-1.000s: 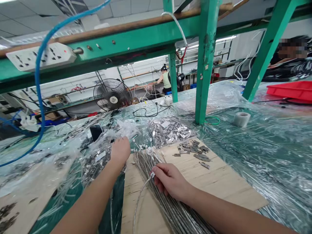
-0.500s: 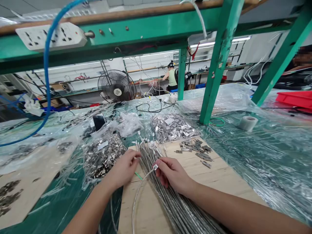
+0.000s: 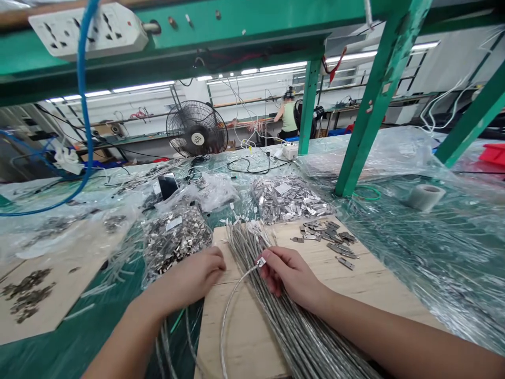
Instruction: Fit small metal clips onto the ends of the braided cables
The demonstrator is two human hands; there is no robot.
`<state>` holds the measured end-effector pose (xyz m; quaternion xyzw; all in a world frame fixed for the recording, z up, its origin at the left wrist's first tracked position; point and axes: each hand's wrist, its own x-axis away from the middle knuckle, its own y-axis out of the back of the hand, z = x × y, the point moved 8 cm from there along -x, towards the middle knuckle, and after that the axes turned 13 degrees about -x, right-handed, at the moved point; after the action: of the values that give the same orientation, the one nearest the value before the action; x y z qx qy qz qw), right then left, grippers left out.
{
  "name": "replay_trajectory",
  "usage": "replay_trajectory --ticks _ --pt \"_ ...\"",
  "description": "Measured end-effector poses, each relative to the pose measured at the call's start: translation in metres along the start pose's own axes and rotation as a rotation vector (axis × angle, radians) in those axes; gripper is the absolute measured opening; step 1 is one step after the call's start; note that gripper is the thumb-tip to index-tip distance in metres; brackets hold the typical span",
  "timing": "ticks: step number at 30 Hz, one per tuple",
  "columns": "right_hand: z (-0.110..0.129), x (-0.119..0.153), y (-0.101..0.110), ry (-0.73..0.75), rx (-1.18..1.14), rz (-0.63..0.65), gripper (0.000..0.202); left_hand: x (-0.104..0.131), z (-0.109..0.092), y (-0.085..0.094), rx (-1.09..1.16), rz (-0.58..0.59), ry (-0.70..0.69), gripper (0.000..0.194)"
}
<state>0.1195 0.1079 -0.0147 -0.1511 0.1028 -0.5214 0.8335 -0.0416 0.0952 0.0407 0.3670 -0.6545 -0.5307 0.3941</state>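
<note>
Across a light wooden board [image 3: 244,321] lies a thick bundle of grey cables [image 3: 292,326] with small white tags at the far end. My right hand [image 3: 290,273] rests over the bundle and pinches the white-tagged end of one cable [image 3: 225,321], which curves down to the left. At the board's left edge is my left hand [image 3: 205,268], its fingers curled together; whatever they hold, if anything, is hidden. A bag of small metal parts [image 3: 175,239] sits just beyond it. Flat metal pieces [image 3: 327,234] are scattered on the board's far right.
Another bag of metal parts [image 3: 290,197] lies behind the board. A green post [image 3: 366,121] rises at the right, near a clear tape roll [image 3: 426,197]. A blue hose [image 3: 82,105] hangs at the left. A fan [image 3: 197,129] and a seated person [image 3: 289,118] are farther back.
My left hand has moved left, away from the bundle, and its fingers have curled closer. My right hand still pinches the tagged cable end. The whole view has shifted slightly.
</note>
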Motion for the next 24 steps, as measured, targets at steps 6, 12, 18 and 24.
replay_trajectory --ticks 6,12,18,24 --pt "-0.002 0.002 0.0 -0.016 0.007 0.009 0.037 0.036 0.047 0.015 -0.03 0.078 0.308 0.032" --pt "-0.001 0.003 -0.002 -0.017 0.027 0.033 0.037 0.051 0.041 -0.019 -0.09 0.122 0.434 0.014" --pt "-0.002 0.002 -0.001 0.009 0.046 0.023 0.039 0.058 0.051 -0.014 -0.007 -0.001 0.518 0.019" --pt "-0.003 0.001 -0.002 0.002 0.04 0.037 0.041 0.083 0.08 0.008 0.031 -0.093 0.667 0.025"
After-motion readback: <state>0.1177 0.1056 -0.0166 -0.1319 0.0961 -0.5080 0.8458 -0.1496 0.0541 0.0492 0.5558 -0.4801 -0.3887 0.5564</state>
